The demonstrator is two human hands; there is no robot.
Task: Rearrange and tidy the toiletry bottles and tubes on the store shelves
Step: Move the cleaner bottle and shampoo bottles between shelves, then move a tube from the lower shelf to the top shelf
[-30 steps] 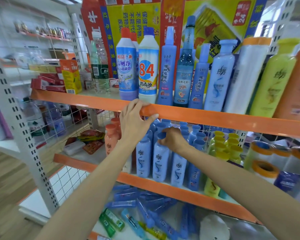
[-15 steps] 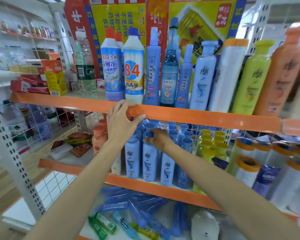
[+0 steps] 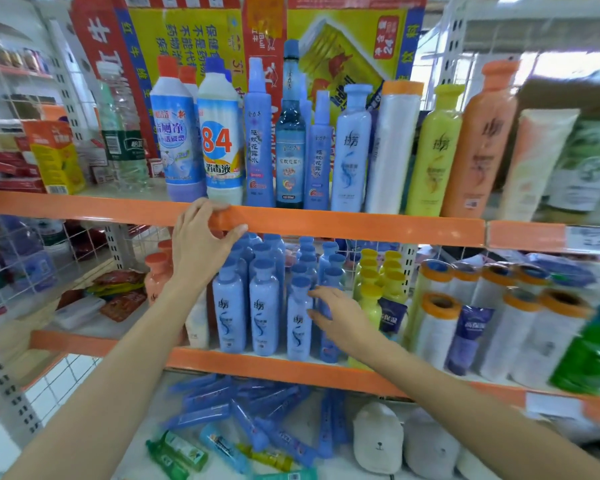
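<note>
My right hand (image 3: 340,315) sits at about five o'clock in my view, fingers spread and laid flat against the side of the front blue shampoo bottle (image 3: 298,323) on the middle shelf (image 3: 291,367); it touches the bottle but is not closed around it. My left hand (image 3: 201,237) is up at about eleven o'clock from there, thumb under and fingers over the orange edge of the upper shelf (image 3: 361,223), clamped on it for support.

Around my right hand the blue bottles stand upright in fairly neat files running back from the front edge, so I judge that block nearly done; the one under my fingers looks like the last to be nudged into line. At three o'clock from it the yellow bottles (image 3: 371,278) also stand in rows, then the white rolls with orange caps (image 3: 440,327), with a dark pouch (image 3: 392,318) wedged among them that seems misplaced.

Above, at twelve o'clock, the tall bottles (image 3: 257,133) on the upper shelf stand in a row, front-facing.

Below, at six o'clock, the blue tubes (image 3: 243,407) and green tubes (image 3: 177,452) lie in a jumble on the bottom shelf. That, I reckon, is the bulk of what remains.
</note>
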